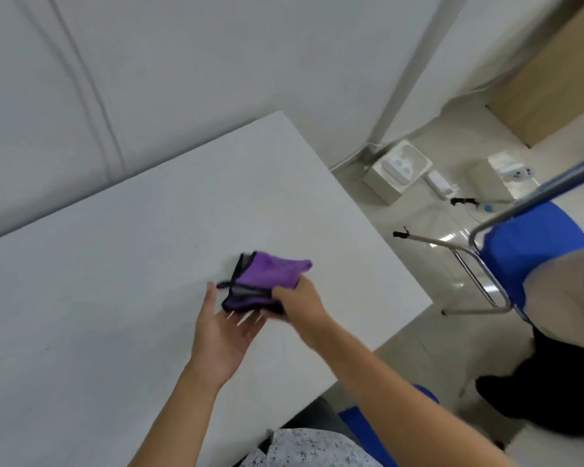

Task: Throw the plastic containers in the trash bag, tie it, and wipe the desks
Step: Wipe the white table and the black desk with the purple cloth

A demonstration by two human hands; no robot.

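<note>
Low in the frame's centre I see my right hand [295, 299] pinched on the folded purple microfibre cloth with black edging [267, 279]; my left hand [221, 326] lies flat and spread beneath it. The cloth looks light, limp and grippy, so I'd hold its folded edge. Beyond spreads the bare white desk [132, 237]. At right stand a blue chair [533, 244] and someone's leg.

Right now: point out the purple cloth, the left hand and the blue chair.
purple cloth [270, 276]: head view, on its folded top face.
left hand [221, 335]: head view, on the open palm.
blue chair [526, 244]: head view, on the seat pad.
</note>
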